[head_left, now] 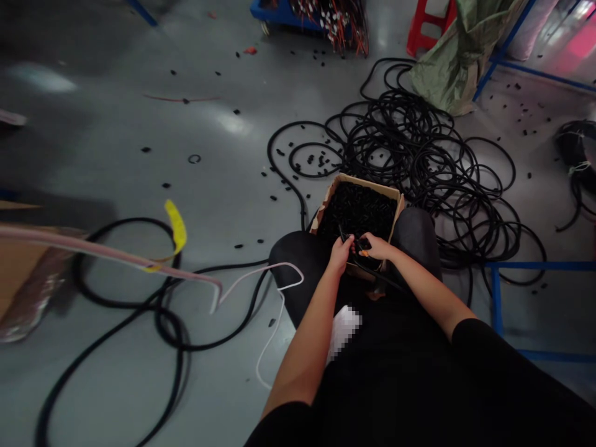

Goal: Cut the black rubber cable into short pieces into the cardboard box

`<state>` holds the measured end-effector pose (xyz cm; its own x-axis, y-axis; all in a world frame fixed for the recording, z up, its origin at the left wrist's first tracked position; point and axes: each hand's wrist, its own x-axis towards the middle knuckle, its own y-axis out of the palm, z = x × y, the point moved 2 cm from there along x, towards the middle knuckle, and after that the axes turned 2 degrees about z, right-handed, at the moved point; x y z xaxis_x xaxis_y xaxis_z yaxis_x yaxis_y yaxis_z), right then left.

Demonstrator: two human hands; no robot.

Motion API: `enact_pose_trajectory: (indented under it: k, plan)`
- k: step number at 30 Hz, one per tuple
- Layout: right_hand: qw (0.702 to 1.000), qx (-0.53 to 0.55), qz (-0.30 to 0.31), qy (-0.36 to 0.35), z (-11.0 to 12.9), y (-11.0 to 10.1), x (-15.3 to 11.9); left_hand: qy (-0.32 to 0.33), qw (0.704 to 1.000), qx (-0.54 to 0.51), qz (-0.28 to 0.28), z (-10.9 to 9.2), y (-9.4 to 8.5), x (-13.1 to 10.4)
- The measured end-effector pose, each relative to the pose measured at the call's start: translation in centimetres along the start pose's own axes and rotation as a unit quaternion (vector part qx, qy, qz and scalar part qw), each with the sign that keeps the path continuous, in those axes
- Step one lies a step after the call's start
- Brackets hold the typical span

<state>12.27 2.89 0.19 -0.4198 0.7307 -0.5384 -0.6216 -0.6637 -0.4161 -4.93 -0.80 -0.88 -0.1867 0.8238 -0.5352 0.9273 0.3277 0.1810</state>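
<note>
My left hand is closed around a black cable, whose end sticks up past the thumb. Close beside it, my right hand is also closed, with a small orange part showing at its fingertips; I cannot make out what that belongs to. Both hands are over the near side of an open cardboard box between my knees. Small black pieces fill the box. Black cable also runs below my right forearm.
A big tangle of black cable lies on the floor beyond the box, and looser loops lie to the left. Small black bits are scattered around. A red stool, a green sack and blue frames stand nearby.
</note>
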Motion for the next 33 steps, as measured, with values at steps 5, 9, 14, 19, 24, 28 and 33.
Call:
enact_pose_trajectory:
  k: [5,9,14,19,24,28,33]
  plan:
    - [1.000,-0.019,0.015,0.002,-0.1,0.1,0.1,-0.011,1.000,0.016,-0.016,0.3,-0.1,0.3]
    - [0.999,-0.027,0.026,0.002,-0.2,0.2,0.2,-0.009,1.000,0.019,-0.011,0.6,-0.2,0.4]
    - [0.999,-0.032,0.026,0.002,-0.5,0.3,0.2,-0.007,1.000,0.018,-0.004,0.8,-0.3,0.5]
    - [0.999,-0.028,0.027,-0.001,-1.0,0.5,0.4,-0.011,1.000,0.022,-0.006,0.9,-0.3,0.6]
    - [0.999,-0.029,0.021,-0.004,-1.1,0.7,0.7,-0.016,1.000,0.024,-0.009,0.7,0.0,0.5]
    - [0.999,-0.033,0.017,-0.006,-1.1,0.8,0.8,-0.018,1.000,0.022,-0.011,0.5,0.2,0.4]
    - [0.999,-0.037,0.018,-0.002,-1.3,0.7,0.8,-0.022,1.000,0.020,-0.009,0.4,0.2,0.3]
